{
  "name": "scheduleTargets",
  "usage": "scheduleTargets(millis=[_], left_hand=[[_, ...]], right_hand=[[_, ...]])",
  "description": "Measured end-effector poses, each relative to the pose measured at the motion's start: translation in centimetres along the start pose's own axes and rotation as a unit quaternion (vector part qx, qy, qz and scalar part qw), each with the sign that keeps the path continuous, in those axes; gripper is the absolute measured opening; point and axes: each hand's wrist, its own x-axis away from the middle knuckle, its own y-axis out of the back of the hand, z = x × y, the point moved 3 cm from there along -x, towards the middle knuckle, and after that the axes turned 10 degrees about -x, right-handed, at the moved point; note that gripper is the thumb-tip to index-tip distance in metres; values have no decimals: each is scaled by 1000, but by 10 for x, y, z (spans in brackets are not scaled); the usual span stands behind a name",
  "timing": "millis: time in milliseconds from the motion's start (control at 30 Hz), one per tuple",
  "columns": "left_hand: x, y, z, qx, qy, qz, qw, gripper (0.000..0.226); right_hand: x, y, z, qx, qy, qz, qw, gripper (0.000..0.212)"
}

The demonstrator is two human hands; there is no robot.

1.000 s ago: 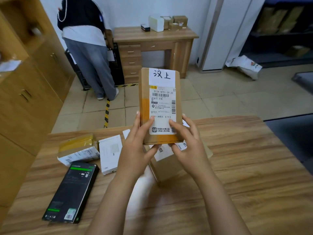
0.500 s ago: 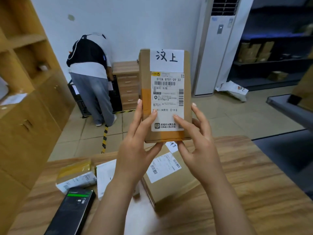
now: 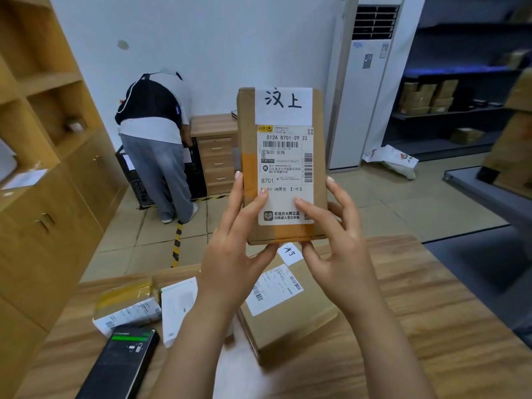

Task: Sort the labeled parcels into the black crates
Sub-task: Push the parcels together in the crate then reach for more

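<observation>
A flat brown cardboard parcel (image 3: 282,116) with a white handwritten tag and a shipping label stands upright in front of me, above the wooden table (image 3: 403,326). My left hand (image 3: 233,249) grips its lower left edge, thumb on the label. My right hand (image 3: 342,249) grips its lower right edge, thumb on the label too. On the table lie a larger labeled brown box (image 3: 288,306), a yellow-taped parcel (image 3: 126,306), a white box (image 3: 177,306) and a black and green box (image 3: 121,367). A black crate (image 3: 195,174) stands on the floor far off, partly hidden by a person.
A person (image 3: 155,145) bends over the crate beside a wooden drawer desk (image 3: 216,156). Wooden cabinets (image 3: 49,182) line the left. A white standing air conditioner (image 3: 362,87) and dark shelves with boxes (image 3: 426,96) are at the right. Yellow-black floor tape (image 3: 176,246) runs ahead.
The parcel has risen a little in both hands and my view has tilted up, so less of the table shows. The person at the crate has bent lower.
</observation>
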Motion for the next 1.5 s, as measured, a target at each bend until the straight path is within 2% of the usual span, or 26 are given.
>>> scheduleTargets(millis=[233,500,767,967,1100,1300,1500], left_hand=[[4,-9,-3,5,16,14,1000,79],[29,-28,13,19,94,106,990,79],[58,-31,30,31,124,139,982,79],[76,-27,38,29,139,154,978,79],[89,-16,41,13,165,152,974,78],[114,18,47,-60,232,102,966,74],[166,58,28,-145,340,42,928,75]], right_hand=[[5,5,-3,14,-44,19,999,71],[20,-8,-16,36,-163,104,980,70],[46,-26,-18,46,-223,135,964,68],[62,-43,-16,48,-236,136,961,66],[66,-56,-14,44,-239,168,955,67],[65,-90,-6,-25,-197,249,948,66],[86,-122,17,-100,-132,360,918,66]])
